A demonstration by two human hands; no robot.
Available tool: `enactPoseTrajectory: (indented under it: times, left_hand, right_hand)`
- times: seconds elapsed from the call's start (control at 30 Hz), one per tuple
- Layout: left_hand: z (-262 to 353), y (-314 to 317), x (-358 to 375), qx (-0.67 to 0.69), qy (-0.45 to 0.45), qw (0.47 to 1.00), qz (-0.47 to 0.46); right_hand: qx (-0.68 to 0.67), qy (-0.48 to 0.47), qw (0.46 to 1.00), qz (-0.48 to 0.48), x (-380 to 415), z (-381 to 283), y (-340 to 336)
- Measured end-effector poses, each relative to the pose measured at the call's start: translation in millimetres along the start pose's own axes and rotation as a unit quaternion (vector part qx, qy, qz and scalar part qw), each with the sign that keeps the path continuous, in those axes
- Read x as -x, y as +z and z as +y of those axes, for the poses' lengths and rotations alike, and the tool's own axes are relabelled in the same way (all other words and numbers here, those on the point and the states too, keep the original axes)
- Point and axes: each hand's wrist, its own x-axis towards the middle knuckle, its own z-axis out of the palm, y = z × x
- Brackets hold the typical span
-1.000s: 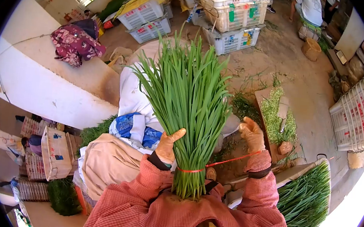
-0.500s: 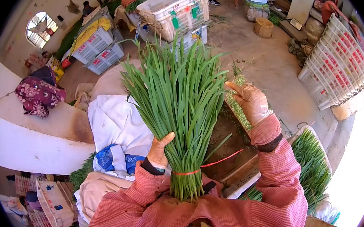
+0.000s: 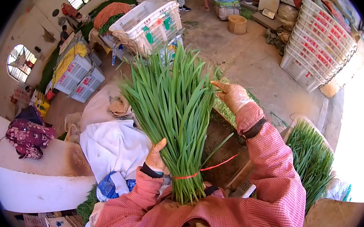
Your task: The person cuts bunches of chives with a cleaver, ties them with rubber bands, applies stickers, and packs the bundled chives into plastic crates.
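Note:
A large bunch of garlic chives point(image 3: 169, 112) stands upright in front of my chest, leaf tips pointing away and cut stems towards me. A thin red tie point(image 3: 189, 176) circles it near the stems, with one loose end sticking out to the right. My left hand point(image 3: 156, 156) grips the bunch from the left, thumb across the leaves; its other fingers are hidden behind. At the upper right edge of the leaves is my right hand point(image 3: 234, 97), thumb and forefinger stretched out and apart, fingertips close to or touching the leaves. Both hands appear gloved.
More chives fill a crate point(image 3: 310, 155) at my right. Stacked white crates point(image 3: 318, 45) stand beyond it. A big white basket point(image 3: 146, 22) is ahead, grey crates point(image 3: 75, 76) to the left. White cloth point(image 3: 114, 144) lies by my left arm. People are in the background.
My view has shifted, so the surroundings sit differently in the frame. My right hand stays beside the leaf edge with fingers extended, and the left keeps its hold on the chives.

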Motion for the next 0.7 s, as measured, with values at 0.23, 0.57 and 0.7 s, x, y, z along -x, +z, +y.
enactPoseTrajectory:
  times: [0.23, 0.57, 0.7]
  left_hand:
    - [9, -33, -15, 0.010, -0.017, 0.999, -0.031]
    - [13, -37, -21, 0.063, -0.061, 0.993, -0.083]
    - [11, -31, -22, 0.052, -0.061, 0.994, -0.068]
  right_hand:
    - [-0.065, 0.042, 0.997, 0.019, -11, -3, 8]
    - [-0.230, 0.074, 0.970, -0.041, -15, -53, -18]
    - [-0.035, -0.041, 0.997, -0.054, -33, -53, -3]
